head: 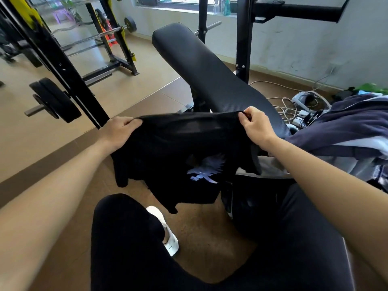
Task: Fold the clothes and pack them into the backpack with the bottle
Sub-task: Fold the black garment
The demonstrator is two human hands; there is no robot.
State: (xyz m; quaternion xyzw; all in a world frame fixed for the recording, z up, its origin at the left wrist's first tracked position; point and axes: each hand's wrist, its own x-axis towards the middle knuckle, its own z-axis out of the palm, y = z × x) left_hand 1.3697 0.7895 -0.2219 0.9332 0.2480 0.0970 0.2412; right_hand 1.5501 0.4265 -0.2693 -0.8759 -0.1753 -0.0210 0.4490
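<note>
A black T-shirt (168, 148) with a pale blue eagle print hangs in the air in front of me, stretched between both hands. My left hand (120, 130) pinches its top edge on the left. My right hand (255, 124) pinches the top edge on the right. The shirt's lower part droops over the near end of a black padded weight bench (210, 66). A pile of dark purple and white clothes (346, 131) lies at the right. A dark rounded bag-like shape (252, 206) sits low by my right leg. No bottle is in view.
My legs in black trousers and a white shoe (165, 232) fill the bottom. A black rack upright (63, 66) with weight plates stands at the left. Bench uprights and a bar rise behind the bench. Cables and a power strip (302, 106) lie on the floor at the right.
</note>
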